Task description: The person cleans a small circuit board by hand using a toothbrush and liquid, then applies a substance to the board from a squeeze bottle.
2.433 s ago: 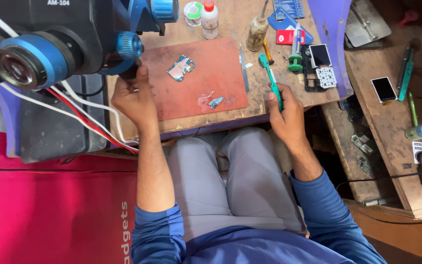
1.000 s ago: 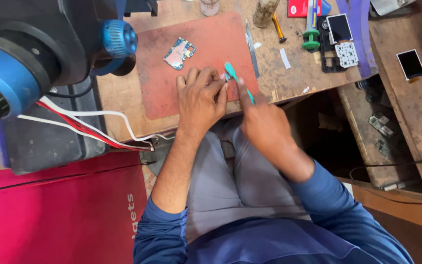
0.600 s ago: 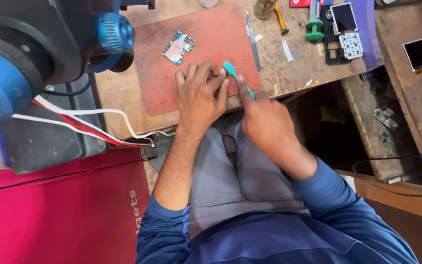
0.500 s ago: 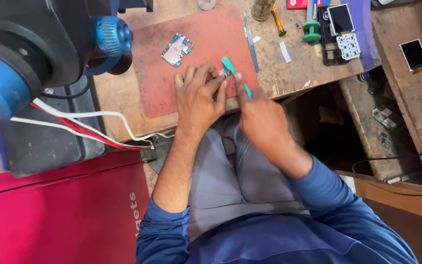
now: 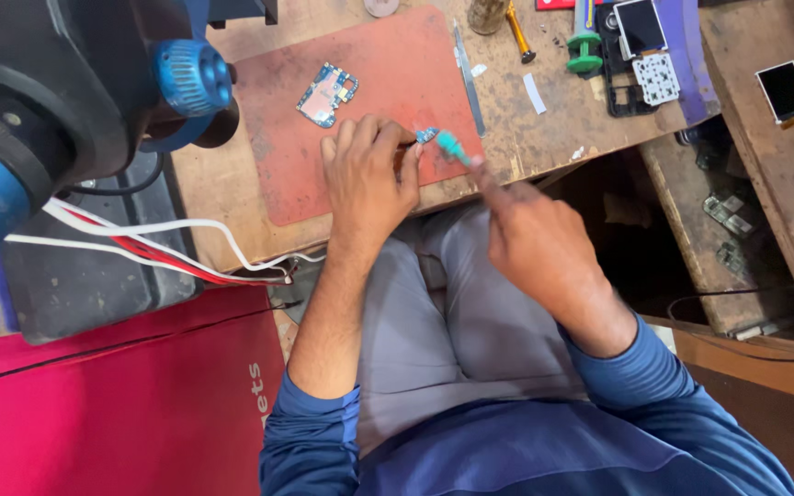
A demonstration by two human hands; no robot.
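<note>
Both hands have come together at the near edge of the red work mat (image 5: 388,174) since the earliest frame, when the left one was up by the microscope and the right one lay apart toward the workbench's right edge with the green tool.

Going from the left: the blue and black microscope head (image 5: 57,101) hangs over the left end of the workbench (image 5: 544,129), with white and red cables (image 5: 158,243) trailing toward the near edge. On the mat, toward its far left corner, a blue circuit board (image 5: 326,93) lies untouched and apart from the hands. The left hand (image 5: 368,184) rests on the mat near its near right corner, fingers closed narrowly on a small blue component (image 5: 426,135) pinned at its fingertips. The right hand (image 5: 530,243), blurred, grips a green-handled tool (image 5: 454,147) whose tip meets that component. Metal tweezers (image 5: 468,64) lie along the mat's right edge; further right sit a green-based bottle (image 5: 584,37) and phone screens and frames (image 5: 654,46).

As a judgement, work is mid-way: the small part is being picked at, the board waits, and nothing looks reassembled yet.
</note>
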